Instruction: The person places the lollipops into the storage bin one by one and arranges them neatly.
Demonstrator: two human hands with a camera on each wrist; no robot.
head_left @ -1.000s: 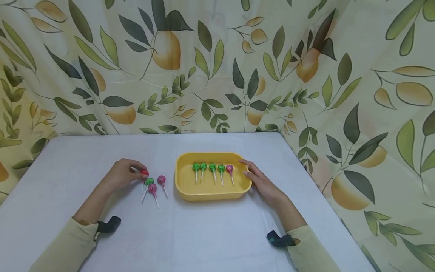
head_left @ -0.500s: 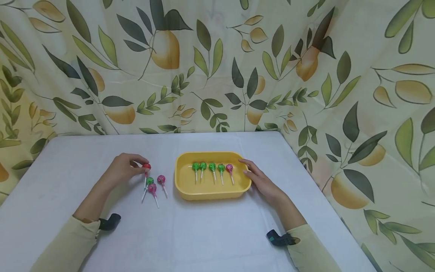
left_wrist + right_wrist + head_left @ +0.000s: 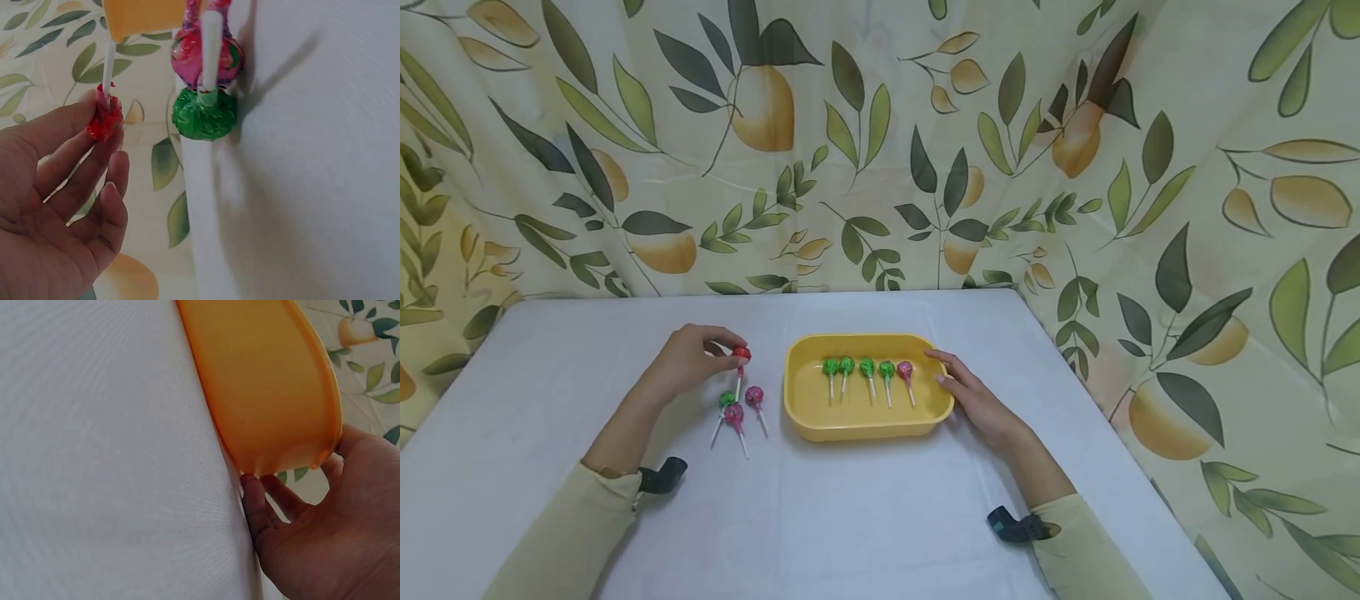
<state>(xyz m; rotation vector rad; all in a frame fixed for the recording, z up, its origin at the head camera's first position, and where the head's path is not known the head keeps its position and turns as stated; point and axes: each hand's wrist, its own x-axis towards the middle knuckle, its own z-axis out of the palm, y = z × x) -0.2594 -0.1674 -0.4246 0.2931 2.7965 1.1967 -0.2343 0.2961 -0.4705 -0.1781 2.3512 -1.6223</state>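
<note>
Between the thumb and fingertips of my left hand [image 3: 688, 360], a red lollipop [image 3: 742, 354] is pinched by its wrapped head. Its white stick points down in the head view. Just below lie a green lollipop [image 3: 727, 400] and a pink lollipop [image 3: 734, 415], with another pink lollipop [image 3: 755, 396] to their right. My right hand [image 3: 981, 404] grips the right end of a yellow tray [image 3: 865, 432], fingers at its rim and outer wall [image 3: 275, 434]. Inside the tray, several green lollipops [image 3: 868, 368] and one pink lollipop [image 3: 906, 370] stand in a row.
White cloth covers the table [image 3: 850, 517]. Behind and along the right side hangs a curtain [image 3: 880, 167] printed with leaves and fruit. A dark wrist camera [image 3: 662, 477] sits on the left sleeve, and a second wrist camera [image 3: 1017, 526] on the right.
My left hand has lifted the red lollipop away from the others and carried it right and slightly toward the back. My right hand stays at the tray's end.
</note>
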